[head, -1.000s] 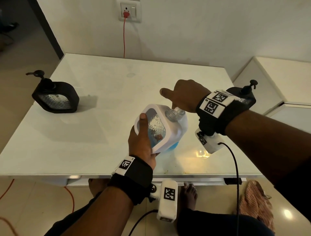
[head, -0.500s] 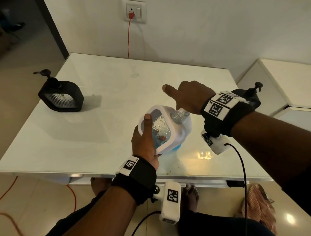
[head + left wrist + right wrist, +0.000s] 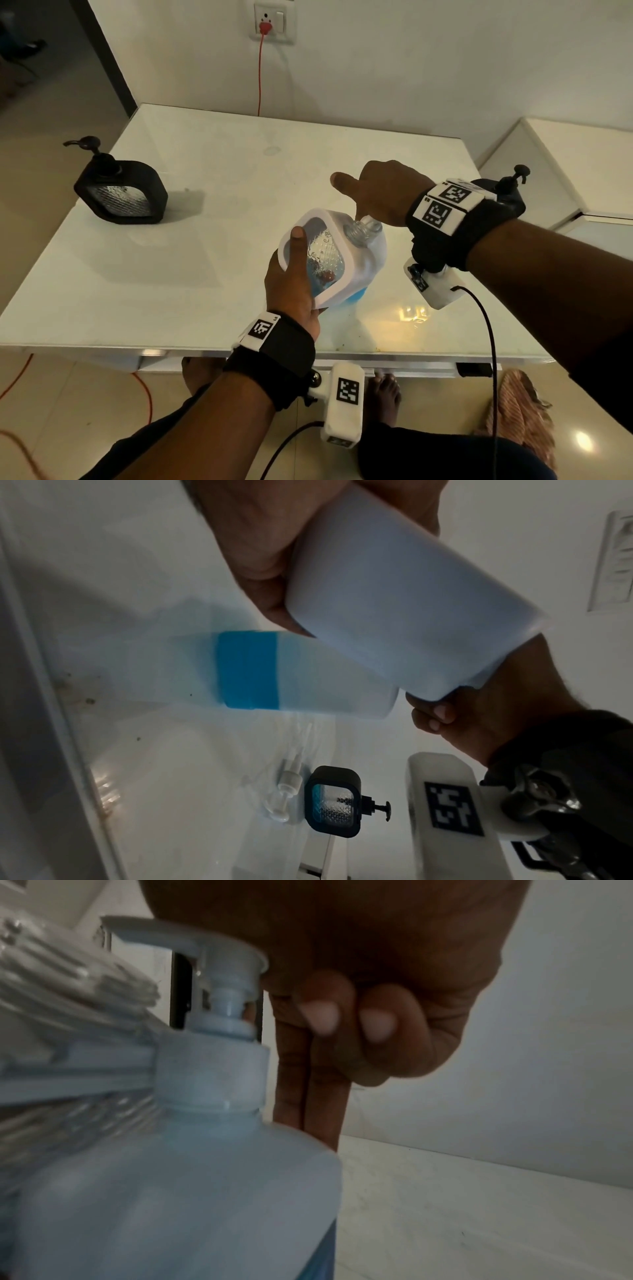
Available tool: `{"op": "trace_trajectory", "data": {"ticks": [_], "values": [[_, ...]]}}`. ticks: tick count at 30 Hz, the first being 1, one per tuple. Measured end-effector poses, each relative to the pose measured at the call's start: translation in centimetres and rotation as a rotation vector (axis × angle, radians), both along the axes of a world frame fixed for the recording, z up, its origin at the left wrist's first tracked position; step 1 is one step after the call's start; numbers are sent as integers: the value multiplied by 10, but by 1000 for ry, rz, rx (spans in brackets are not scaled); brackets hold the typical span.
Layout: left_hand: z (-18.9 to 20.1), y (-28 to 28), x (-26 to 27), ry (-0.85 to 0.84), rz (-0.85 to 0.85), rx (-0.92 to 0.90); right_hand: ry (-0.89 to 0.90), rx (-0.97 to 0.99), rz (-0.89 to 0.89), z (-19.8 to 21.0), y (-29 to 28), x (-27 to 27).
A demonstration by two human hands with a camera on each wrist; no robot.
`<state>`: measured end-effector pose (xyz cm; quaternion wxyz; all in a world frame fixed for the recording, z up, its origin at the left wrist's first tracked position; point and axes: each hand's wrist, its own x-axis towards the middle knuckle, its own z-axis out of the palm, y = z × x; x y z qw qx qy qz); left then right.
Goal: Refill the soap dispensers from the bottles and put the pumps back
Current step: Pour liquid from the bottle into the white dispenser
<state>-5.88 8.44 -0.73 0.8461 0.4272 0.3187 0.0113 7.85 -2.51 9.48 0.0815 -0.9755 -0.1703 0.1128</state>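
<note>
The left hand [image 3: 291,284] grips a white soap dispenser [image 3: 322,260] tilted over the table [image 3: 205,205], its open threaded neck beside the spout of a white refill bottle [image 3: 178,1191]. The right hand [image 3: 380,195] presses down on that bottle's pump head [image 3: 192,942], index finger extended, the others curled. A loose white pump [image 3: 286,791] lies beside a black dispenser [image 3: 332,802].

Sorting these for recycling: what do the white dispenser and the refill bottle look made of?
White dispenser: seemingly an opaque matte plastic shell around a clear textured window and threaded neck, glass or plastic unclear. Refill bottle: translucent, slightly glossy plastic; blue liquid shows through it.
</note>
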Motion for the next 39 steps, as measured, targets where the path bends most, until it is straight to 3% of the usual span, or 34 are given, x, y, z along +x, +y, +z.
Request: {"op": "trace_trajectory", "data": {"ticks": [12, 19, 28, 35, 39], "values": [[-4, 0, 2, 7, -12, -8, -67, 2, -25, -6, -1, 2], [-6, -1, 2, -4, -28, 0, 38, 116, -3, 3, -5, 0], [-5, -2, 1, 10, 16, -22, -80, 22, -28, -2, -2, -5], [-5, -4, -1, 7, 7, -18, 32, 85, -11, 6, -2, -4], [-4, -3, 1, -7, 20, -32, 5, 84, -14, 3, -1, -4]]}}
